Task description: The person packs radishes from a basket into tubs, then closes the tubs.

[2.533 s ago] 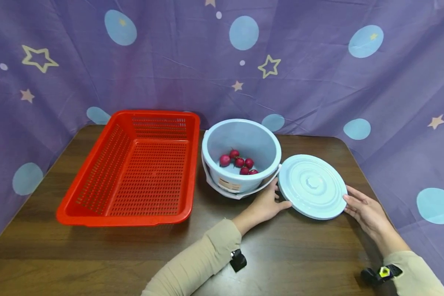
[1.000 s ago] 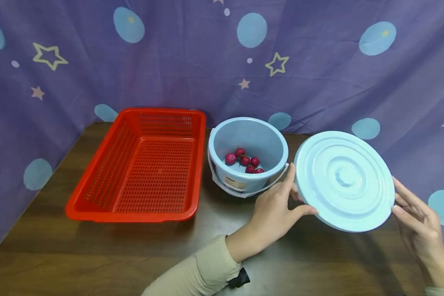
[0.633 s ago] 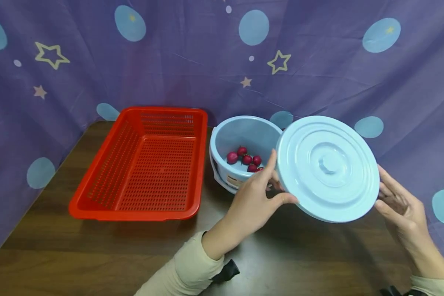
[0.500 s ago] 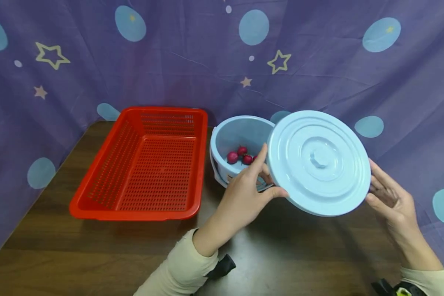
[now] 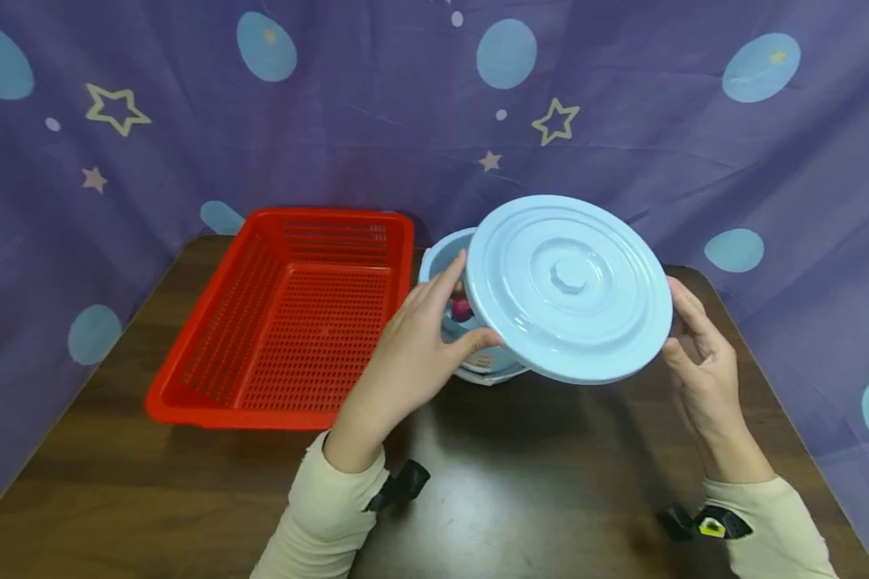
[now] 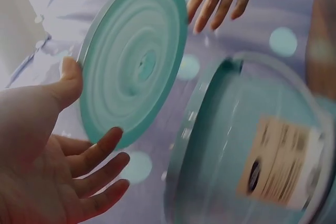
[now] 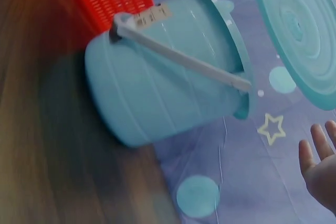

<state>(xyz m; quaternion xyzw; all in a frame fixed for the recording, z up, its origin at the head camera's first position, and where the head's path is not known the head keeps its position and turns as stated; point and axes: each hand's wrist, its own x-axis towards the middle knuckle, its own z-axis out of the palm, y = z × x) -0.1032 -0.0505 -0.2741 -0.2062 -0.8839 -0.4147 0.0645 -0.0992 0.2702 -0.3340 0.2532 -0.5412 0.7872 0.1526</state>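
Observation:
A light blue round lid (image 5: pixel 586 330) with a small central knob is held in the air, tilted, over the right part of a light blue bucket (image 7: pixel 168 93). My left hand (image 5: pixel 413 346) pinches its left rim, thumb on the near edge and fingers at the side and beneath. At the opposite rim, my right hand (image 5: pixel 706 366) grips with thumb and fingers. In the left wrist view a gap separates the lid's underside from the bucket's rim. One red radish (image 5: pixel 461 309) shows inside; the lid and left hand hide the others. The bucket's handle (image 7: pixel 184 61) hangs down its side.
A red perforated plastic basket (image 5: pixel 275 418) stands left of the bucket, its right front corner behind my left hand. Both rest on a dark wooden table (image 5: pixel 521 498). A purple curtain (image 5: pixel 376 104) with stars and dots hangs behind.
Both hands have raised the lid off the table on the right and carried it left over the bucket. It now covers more of the bucket's mouth and radishes. Bucket and basket stay in place.

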